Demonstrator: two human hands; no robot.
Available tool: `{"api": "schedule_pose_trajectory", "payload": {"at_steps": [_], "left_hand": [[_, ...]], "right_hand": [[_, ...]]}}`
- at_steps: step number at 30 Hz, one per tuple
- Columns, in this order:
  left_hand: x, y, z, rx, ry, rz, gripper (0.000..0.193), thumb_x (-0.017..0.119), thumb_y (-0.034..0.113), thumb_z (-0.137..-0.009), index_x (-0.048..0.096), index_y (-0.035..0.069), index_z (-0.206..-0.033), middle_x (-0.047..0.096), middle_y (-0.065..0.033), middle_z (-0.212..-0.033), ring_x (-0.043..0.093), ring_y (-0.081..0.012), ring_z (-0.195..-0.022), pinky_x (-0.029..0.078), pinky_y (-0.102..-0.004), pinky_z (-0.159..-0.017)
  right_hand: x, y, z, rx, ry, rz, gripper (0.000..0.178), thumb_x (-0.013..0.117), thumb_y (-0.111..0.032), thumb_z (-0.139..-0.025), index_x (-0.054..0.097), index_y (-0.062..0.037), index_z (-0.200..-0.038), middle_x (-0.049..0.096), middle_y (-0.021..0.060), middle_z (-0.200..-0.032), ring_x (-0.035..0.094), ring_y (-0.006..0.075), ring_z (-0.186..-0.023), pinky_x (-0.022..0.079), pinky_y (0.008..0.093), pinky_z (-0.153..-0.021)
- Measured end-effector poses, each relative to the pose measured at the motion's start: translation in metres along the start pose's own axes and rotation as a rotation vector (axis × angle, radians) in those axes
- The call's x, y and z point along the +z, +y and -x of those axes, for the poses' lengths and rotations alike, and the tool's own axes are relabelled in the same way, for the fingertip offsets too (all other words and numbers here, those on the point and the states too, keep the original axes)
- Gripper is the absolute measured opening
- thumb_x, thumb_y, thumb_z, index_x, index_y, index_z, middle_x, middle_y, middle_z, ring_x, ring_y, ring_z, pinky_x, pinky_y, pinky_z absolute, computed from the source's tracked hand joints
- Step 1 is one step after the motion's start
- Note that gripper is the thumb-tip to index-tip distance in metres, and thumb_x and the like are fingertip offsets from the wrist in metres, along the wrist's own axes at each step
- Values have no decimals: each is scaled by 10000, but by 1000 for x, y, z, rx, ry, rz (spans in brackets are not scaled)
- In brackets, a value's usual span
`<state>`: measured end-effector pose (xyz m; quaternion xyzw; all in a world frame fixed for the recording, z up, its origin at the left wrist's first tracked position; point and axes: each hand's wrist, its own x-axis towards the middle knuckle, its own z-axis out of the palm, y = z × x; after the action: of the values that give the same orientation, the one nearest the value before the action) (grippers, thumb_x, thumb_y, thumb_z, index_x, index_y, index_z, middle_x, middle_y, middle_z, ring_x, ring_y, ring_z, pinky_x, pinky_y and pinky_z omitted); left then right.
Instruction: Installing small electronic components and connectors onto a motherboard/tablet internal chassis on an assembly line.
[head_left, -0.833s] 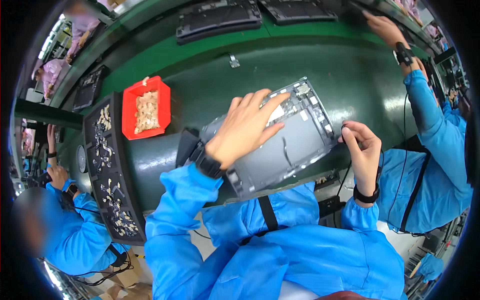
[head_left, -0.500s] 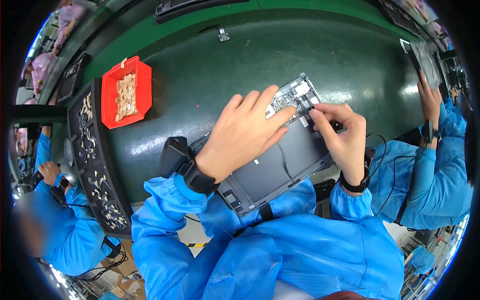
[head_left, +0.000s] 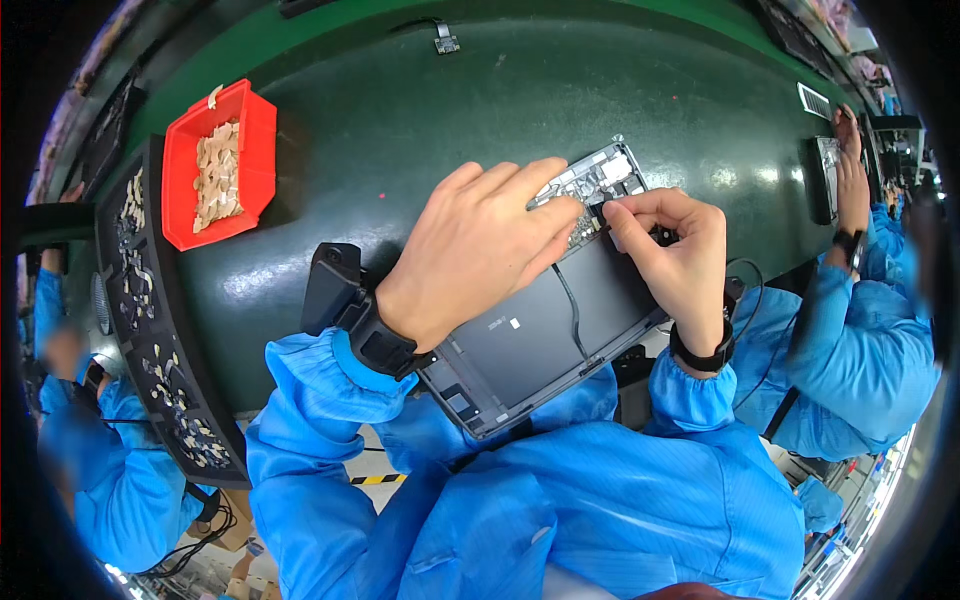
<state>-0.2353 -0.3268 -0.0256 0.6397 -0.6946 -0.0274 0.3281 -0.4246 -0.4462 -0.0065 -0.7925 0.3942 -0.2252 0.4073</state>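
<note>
Chassis, thin, grey, rests at near edge of green table, under left hand, fingers spread. Right hand: thumb, forefinger close together at circuit board; can't tell what's between. Probably light, stiff; board fragile. I'd grip rim, sparing black cable.

Matt grey metal-looking casing, smooth red plastic bin – glossy green tabletop, creased cloth sleeve
</note>
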Motion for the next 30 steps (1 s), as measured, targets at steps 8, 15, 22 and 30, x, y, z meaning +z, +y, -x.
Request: {"api": "schedule_pose_trajectory", "payload": {"at_steps": [8, 15, 22, 30], "left_hand": [[0, 0, 2, -1, -11, 9, 192, 762, 191, -857, 782, 139, -1041, 706, -92, -1264, 701, -262, -994, 534, -393, -827], [0, 1, 3, 2, -7, 18, 190, 763, 189, -856, 780, 140, -1039, 704, -92, -1271, 697, -263, -980, 535, -388, -831], [0, 1, 3, 4, -13, -4, 205, 768, 206, -851, 783, 153, -1048, 699, -93, -1289, 694, -260, -983, 537, -389, -838], [-1, 1, 2, 50, -8, -15, 209, 770, 215, -840, 799, 174, -1043, 691, -81, -1308, 689, -234, -979, 536, -372, -830]], "right_hand": [[2, -2, 0, 14, -12, 30, 133, 781, -104, -858, 783, 29, -862, 730, 83, -658, 652, 112, -628, 505, 281, -715], [3, -4, 1, 48, -16, 4, 142, 781, -101, -858, 778, 40, -870, 726, 86, -670, 655, 99, -629, 502, 257, -640], [2, -4, -1, 40, -46, 10, 131, 772, -99, -866, 781, 30, -881, 737, 88, -681, 657, 109, -630, 506, 276, -658], [-2, -2, -6, -10, -97, 43, 136, 765, -115, -866, 784, 19, -877, 735, 83, -673, 657, 140, -651, 507, 309, -683]]}}
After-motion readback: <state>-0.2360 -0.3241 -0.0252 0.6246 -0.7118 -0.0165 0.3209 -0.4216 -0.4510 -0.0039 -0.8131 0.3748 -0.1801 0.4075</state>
